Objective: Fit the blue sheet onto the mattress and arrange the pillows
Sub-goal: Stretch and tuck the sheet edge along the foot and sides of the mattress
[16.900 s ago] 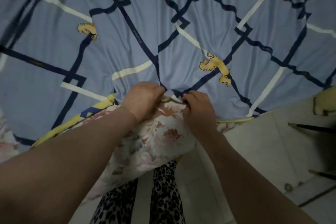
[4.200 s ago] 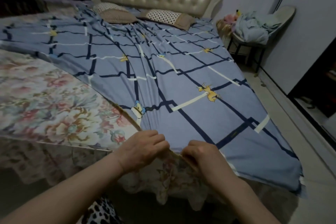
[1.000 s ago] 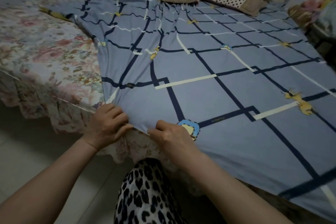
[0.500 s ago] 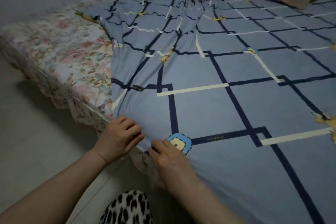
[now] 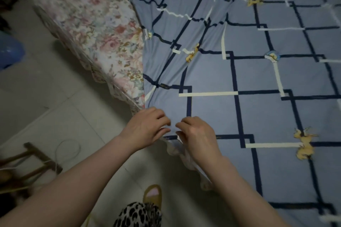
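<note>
Far left: blue bag [image 5: 10,51] on the floor [image 5: 55,101], below it a wooden stool [image 5: 31,164] with a loop of white cord [image 5: 68,148] beside it. Mattress [image 5: 103,29] under a floral cover runs diagonally from top left to the centre; that left strip of it is bare of the sheet. Sheet [image 5: 249,79] (blue, navy grid, cream bars, yellow cartoon prints) covers the rest out to the right edge, bunched in wrinkles along its left border and toward the top. Left hand [image 5: 147,127] sits at the sheet's near corner on the mattress edge, fingers curled, pinching the hem. Right hand [image 5: 195,134] just beside it, fingertips almost meeting the left's, fingers curled around the same hem, with the cover's frill hanging below the wrist. Bottom centre: leopard-print trouser leg [image 5: 140,214] and a slipper [image 5: 153,193] on the floor. No pillows in view.
</note>
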